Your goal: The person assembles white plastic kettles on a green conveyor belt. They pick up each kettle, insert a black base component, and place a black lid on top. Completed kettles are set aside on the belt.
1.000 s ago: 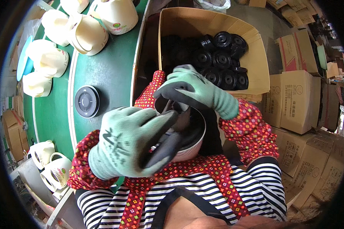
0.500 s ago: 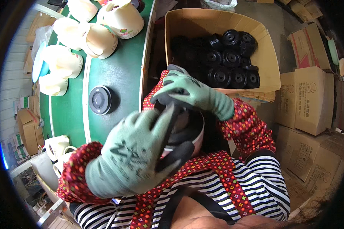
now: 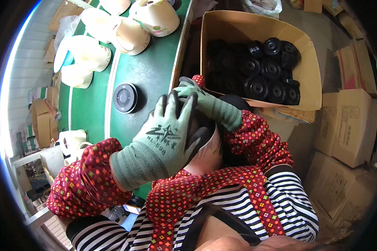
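Observation:
A rounded pale pink vessel (image 3: 208,158) sits at my lap, its upper part covered by my hands. My left hand (image 3: 165,131), in a mint-green glove with dark fingertips, is closed over its top, fingers together and thumb along the near side. From the right, my right hand (image 3: 207,102), gloved alike, curls over the vessel's far side, its fingertips partly hidden behind the left hand. What lies under the palms is dark and cannot be made out. On the green table to the left lies a round black lid (image 3: 125,98) with a grey disc top.
Several cream jugs (image 3: 132,35) stand on the green table (image 3: 151,62) at the far left. An open cardboard box (image 3: 305,75) of black round lids (image 3: 255,88) stands beyond my right hand. Closed cartons (image 3: 343,121) are stacked at the right. More cream jugs (image 3: 72,140) stand at the lower left.
My left hand has turned and flattened over the vessel's top, moving up, where it was tilted with fingers pointing across. The right hand stays at the far side. The view has shifted.

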Tool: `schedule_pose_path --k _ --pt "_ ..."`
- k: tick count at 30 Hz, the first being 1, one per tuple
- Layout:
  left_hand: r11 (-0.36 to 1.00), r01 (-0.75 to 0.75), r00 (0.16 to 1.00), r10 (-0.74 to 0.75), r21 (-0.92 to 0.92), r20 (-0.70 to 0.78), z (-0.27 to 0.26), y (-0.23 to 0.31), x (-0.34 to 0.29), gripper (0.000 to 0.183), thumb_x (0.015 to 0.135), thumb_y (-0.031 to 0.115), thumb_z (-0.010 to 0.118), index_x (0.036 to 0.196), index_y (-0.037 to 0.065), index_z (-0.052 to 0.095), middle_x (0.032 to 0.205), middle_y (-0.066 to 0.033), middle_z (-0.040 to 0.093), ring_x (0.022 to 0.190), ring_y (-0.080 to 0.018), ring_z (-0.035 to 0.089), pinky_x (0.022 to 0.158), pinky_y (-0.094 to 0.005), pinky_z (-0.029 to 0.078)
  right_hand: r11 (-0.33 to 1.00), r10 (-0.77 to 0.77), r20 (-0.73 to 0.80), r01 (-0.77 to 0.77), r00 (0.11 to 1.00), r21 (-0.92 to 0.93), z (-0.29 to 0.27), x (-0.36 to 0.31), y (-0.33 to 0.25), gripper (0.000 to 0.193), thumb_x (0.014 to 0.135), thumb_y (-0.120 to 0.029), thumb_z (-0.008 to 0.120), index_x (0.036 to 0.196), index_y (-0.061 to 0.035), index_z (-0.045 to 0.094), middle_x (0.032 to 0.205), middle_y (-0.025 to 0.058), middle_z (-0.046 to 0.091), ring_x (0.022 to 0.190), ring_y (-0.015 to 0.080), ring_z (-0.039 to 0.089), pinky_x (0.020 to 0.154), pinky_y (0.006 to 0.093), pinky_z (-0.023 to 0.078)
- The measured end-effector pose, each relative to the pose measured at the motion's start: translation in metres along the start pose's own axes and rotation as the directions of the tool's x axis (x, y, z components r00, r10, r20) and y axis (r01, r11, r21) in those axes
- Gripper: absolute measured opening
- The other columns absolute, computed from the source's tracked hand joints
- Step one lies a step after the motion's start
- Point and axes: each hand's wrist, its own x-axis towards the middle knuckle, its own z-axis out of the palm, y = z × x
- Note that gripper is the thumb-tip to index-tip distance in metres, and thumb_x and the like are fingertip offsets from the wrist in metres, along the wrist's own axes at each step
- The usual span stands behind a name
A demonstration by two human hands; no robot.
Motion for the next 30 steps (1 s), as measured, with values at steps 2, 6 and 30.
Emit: schedule_pose_path --k 2,6,30 --pt "0.996 -0.037 0.998 0.042 0.081 -0.052 -0.001 -0.008 -0.005 0.086 0.1 0.03 0.063 0.164 -0.005 0.016 0.152 -0.0498 0.03 0.139 -0.0639 0.04 0.117 -0.0588 0.038 0.981 0.033 -0.178 -0.066 0.983 -0.183 0.01 0.0 -0.019 0.029 0.1 -0.032 0.056 0.109 -0.0117 0.076 0.114 0.0111 0.071 0.115 0.0322 0.06 0.107 0.0473 0.036" --pt "0.97 0.178 0.984 -0.181 -0.168 -0.001 0.013 -0.041 -0.01 0.071 0.102 0.02 0.059 0.161 -0.005 0.028 0.125 -0.0392 0.062 0.1 -0.0511 0.069 0.088 -0.0526 0.056 0.943 0.133 -0.141 -0.169 0.981 -0.288 0.002 -0.001 -0.051 0.031 0.102 -0.037 0.055 0.107 -0.0154 0.077 0.107 0.0078 0.073 0.109 0.0282 0.063 0.102 0.0471 0.037" --pt "0.762 0.029 0.827 -0.382 -0.647 -0.412 0.139 -0.199 0.009 0.019 0.098 0.025 0.067 0.094 0.007 0.07 0.07 -0.0173 0.065 0.06 -0.038 0.062 0.058 -0.0439 0.048 0.863 0.174 -0.034 -0.169 0.984 -0.477 -0.025 -0.051 -0.166 0.074 0.07 -0.047 0.089 0.129 -0.0072 0.07 0.138 0.0186 0.061 0.128 0.0416 0.058 0.115 0.0582 0.04"
